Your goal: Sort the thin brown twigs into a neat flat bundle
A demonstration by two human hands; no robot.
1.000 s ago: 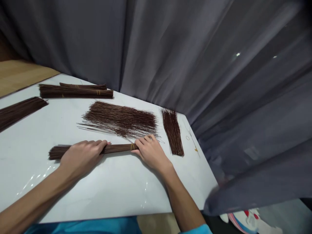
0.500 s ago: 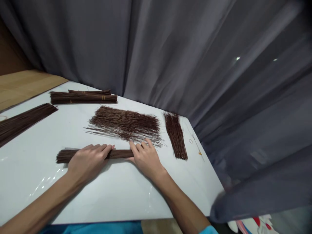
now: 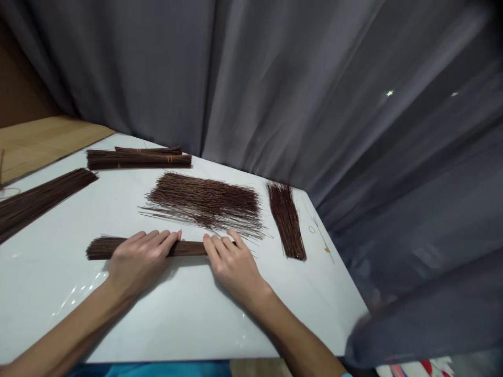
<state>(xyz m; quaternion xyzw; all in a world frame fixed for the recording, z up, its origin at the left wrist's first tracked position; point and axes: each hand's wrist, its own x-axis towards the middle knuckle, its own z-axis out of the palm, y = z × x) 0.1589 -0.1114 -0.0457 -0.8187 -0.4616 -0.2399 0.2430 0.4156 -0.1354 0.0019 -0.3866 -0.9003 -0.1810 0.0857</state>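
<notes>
On white worktop [image 3: 184, 314], near side: brown stick bundle [image 3: 189, 248] lies crosswise, left hand [image 3: 139, 257] and right hand [image 3: 232, 263] each with grip curled over it; loose stick pile [image 3: 208, 200] just beyond.

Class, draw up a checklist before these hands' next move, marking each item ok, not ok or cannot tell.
Left bare hand around the slim bundle of thin brown sticks: ok.
Right bare hand on the same bundle: ok.
Bundle's left end flush: not ok, sticks splay unevenly.
Bundle tied: cannot tell, no tie shows.
Loose, flat pile of dark brown sticks clear of the right hand: cannot tell.
</notes>
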